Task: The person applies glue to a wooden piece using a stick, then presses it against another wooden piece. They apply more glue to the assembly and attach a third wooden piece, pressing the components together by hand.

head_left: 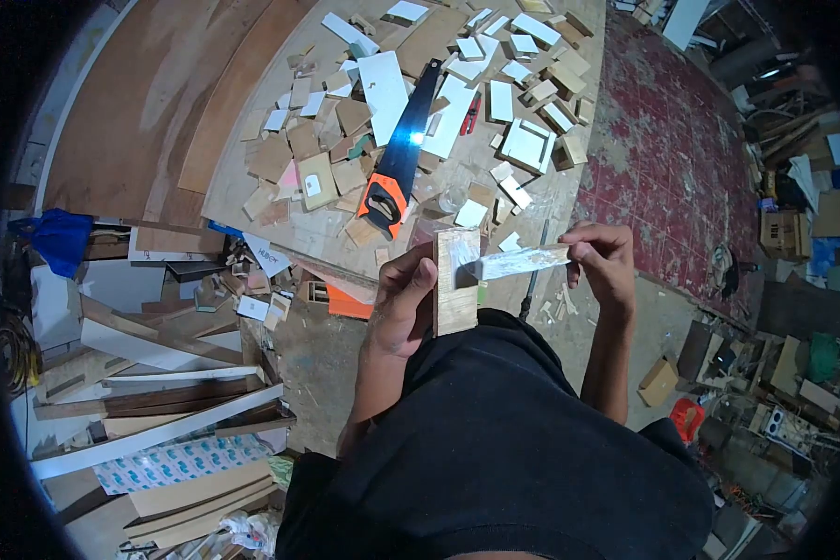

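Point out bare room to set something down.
Bare room: the brown board left of the table, the red floor right of it, and a narrow strip along the table's left edge, beside the scraps. Crowded: the table's middle and far end, around the saw.

So, a decent lane was left along the left edge of the worktable, where bare board could be crossed by a hand. A slimmer one was offered by the near right corner, just inside the right edge. The middle was pretty much blocked by the saw, laid lengthwise, with white panels wedged against both sides of its blade. Toward the far right corner, any low pass was obstructed by piled wood blocks, and left of the saw by scattered offcuts.
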A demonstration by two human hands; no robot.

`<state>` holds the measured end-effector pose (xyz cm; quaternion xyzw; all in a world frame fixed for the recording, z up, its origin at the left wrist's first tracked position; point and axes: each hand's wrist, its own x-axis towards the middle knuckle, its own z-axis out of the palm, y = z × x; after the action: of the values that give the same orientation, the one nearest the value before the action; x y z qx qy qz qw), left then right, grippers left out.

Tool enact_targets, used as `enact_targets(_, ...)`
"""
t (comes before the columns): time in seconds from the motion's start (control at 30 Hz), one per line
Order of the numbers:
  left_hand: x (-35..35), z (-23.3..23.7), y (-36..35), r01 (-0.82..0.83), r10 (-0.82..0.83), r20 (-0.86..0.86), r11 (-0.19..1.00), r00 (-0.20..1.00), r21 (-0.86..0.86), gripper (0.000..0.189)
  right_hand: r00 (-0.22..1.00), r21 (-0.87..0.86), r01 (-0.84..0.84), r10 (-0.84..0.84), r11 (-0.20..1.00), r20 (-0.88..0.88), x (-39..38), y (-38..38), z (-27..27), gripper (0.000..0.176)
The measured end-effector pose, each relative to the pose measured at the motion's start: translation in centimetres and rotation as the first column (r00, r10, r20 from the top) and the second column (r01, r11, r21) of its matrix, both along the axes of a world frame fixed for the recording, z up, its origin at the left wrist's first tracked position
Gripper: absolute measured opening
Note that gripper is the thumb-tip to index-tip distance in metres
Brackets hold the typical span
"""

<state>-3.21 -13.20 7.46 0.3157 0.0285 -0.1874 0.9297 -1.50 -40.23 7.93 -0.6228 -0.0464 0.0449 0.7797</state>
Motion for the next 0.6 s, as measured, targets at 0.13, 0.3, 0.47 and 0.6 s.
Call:
enact_targets(0.13, 0.0, -0.3, 0.0, 0.064, -0.064, 0.018, 0.998, 0.998, 0.01, 0.036, 0.998, 0.062, 0.054, -0.056, 0.997, 0.025, 0.6, 0.8, 0.6, 0.018)
enact_targets(0.3, 0.1, -0.9, -0.1, 0.038, -0.038, 0.01, 0.999, 0.999, 0.026, 0.038, 0.991, -0.04, -0.125, 0.123, 0.991, -0.045, 0.0, 0.1, 0.0, 0.017)
enact_targets(0.47, 0.0, -0.7, -0.4, 0.031, -0.031, -0.011, 0.999, 0.999, 0.021, 0.041, 0.997, 0.062, -0.067, 0.069, 0.996, -0.018, 0.0, 0.2, 0.1, 0.017)
enact_targets(0.6, 0.0, -0.3, -0.7, 0.05, -0.049, 0.037, 0.999, 0.998, -0.018, 0.046, 0.999, 0.012, -0.004, 0.005, 1.0, -0.043, 0.9, 1.1, -0.2, 0.017)
